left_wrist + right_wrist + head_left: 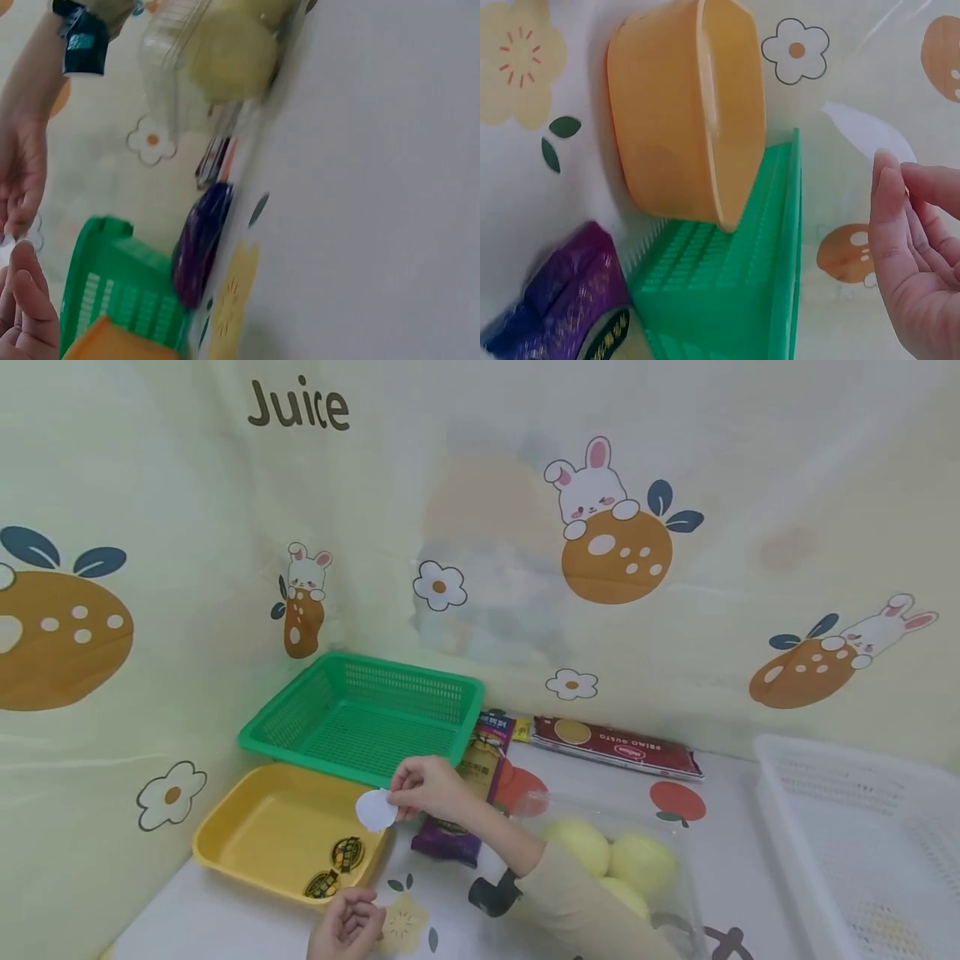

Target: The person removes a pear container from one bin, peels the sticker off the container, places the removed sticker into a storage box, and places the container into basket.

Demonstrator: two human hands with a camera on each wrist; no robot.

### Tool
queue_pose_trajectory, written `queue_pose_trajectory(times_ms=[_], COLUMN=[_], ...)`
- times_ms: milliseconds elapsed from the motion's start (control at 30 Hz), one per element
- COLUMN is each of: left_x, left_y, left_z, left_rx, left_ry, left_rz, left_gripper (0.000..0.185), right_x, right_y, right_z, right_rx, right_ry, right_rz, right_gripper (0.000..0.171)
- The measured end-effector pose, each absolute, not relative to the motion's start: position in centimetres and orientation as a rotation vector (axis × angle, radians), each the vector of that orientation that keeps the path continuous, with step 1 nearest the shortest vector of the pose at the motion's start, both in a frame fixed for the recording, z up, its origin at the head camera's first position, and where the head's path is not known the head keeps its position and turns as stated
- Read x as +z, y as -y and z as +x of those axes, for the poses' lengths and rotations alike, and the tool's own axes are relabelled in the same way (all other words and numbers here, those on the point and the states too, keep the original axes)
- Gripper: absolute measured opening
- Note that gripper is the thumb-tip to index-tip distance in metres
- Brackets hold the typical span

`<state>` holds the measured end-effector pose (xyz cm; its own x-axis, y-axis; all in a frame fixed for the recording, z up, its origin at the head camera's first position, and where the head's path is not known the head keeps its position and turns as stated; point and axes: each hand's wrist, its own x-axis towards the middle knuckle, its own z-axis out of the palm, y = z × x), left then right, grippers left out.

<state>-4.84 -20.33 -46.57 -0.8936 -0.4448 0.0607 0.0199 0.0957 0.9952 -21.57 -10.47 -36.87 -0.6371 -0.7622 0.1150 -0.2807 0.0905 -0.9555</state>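
Observation:
Between thumb and fingertips, my right hand (431, 793) pinches a round piece of white paper (377, 811) by its edge. It is held above the right side of the yellow tray (255, 810); in the right wrist view the paper (866, 131) looks thin and slightly bent. Two black-and-gold round labels (348, 854) lie in that tray near its front right corner. My left hand (348, 925) is at the tray's front edge, its fingers loosely curled around nothing. In the left wrist view its fingers (34, 300) appear at the lower left.
Behind the yellow tray sits a green basket (360, 727). A purple-and-gold packet (450, 842) lies to their right, and a dark red packet (615, 747) along the back. Pale yellow round fruit (641, 864) fill a clear box by my right forearm. A white basket (795, 810) stands far right.

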Motion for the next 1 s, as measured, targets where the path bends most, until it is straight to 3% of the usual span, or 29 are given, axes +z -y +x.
queue_pose_trajectory(times_ms=[233,467,700,1000], left_x=[-46.5,-45.8,-46.2,-44.8], left_y=[23.0,26.9,30.6,33.7], left_z=[-4.0,-4.0,-4.5,-4.9], left_rx=[-1.674,-1.547,-1.275,-0.915], left_ry=[2.009,2.065,2.134,2.392], left_rz=[0.436,0.481,0.421,0.425], left_gripper=[0.022,0.020,0.017,0.016], right_x=[-37.6,-36.1,-39.5,-40.7], right_y=[12.0,13.4,16.1,17.6], right_z=[-21.3,-20.2,-21.7,-21.4], right_rx=[-1.550,-1.518,-1.473,-1.376], right_ry=[-1.960,-1.992,-2.019,-2.125], right_rz=[-1.080,-1.091,-1.030,-1.033], right_gripper=[0.007,0.006,0.008,0.006])
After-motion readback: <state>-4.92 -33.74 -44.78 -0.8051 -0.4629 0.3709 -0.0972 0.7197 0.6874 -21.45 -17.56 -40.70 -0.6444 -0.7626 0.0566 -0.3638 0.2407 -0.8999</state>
